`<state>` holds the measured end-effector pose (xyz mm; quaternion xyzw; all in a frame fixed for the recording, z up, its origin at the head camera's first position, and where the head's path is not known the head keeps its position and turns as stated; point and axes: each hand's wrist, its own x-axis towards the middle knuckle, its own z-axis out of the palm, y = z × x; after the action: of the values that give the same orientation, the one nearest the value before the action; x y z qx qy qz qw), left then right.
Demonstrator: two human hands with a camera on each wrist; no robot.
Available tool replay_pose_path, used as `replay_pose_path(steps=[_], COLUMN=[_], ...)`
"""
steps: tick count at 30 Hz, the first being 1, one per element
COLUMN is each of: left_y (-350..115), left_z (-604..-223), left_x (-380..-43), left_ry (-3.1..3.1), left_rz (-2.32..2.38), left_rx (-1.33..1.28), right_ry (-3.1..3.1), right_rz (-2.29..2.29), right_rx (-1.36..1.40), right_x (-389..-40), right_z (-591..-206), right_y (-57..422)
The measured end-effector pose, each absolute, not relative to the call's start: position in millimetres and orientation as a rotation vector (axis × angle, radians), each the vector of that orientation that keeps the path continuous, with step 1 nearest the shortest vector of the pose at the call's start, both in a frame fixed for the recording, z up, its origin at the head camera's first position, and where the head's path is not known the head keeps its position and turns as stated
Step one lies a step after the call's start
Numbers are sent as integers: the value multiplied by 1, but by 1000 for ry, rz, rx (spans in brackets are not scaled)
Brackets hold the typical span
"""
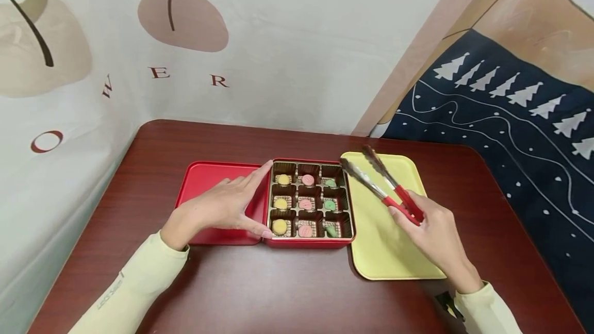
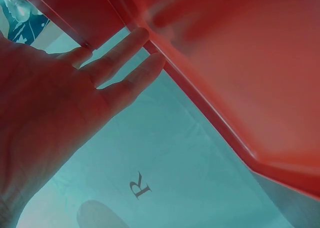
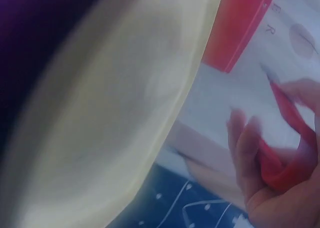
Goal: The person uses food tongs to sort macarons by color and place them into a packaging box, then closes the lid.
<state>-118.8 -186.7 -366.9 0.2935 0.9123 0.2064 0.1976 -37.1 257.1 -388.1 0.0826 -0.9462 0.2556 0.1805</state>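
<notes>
A red box (image 1: 308, 244) with a brown divided insert sits mid-table. Its compartments hold a column of yellow pieces (image 1: 280, 227), one of pink pieces (image 1: 304, 204) and one of green pieces (image 1: 330, 204), like small sweets. My left hand (image 1: 225, 202) spans the box's left side, fingers straight, with fingertips at the far left corner and thumb at the near one. In my right hand (image 1: 438, 228) I grip tongs (image 1: 390, 197) by their red handles. The tongs' dark tips are spread apart, with nothing between them, over the box's right edge and the yellow tray (image 1: 394, 259).
A shallow red tray or lid (image 1: 204, 182) lies left of the box, partly under my left forearm and hand. The brown table (image 1: 223, 282) meets a printed white curtain (image 1: 287, 81) at the back and a dark blue tree-patterned cloth (image 1: 501, 133) on the right.
</notes>
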Motion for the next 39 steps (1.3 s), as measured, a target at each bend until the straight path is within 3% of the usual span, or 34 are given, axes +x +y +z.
replay_pose_path(steps=[19, 39], left_y=[-187, -188], left_z=[-369, -370], left_x=[-119, -118], left_ry=[2554, 2559], left_rz=[627, 639], left_rx=[851, 858], right_ry=[-2811, -2957], right_rz=[775, 819], right_rx=[-403, -373], right_x=[-2, 0], right_z=[-405, -421], right_y=[342, 362])
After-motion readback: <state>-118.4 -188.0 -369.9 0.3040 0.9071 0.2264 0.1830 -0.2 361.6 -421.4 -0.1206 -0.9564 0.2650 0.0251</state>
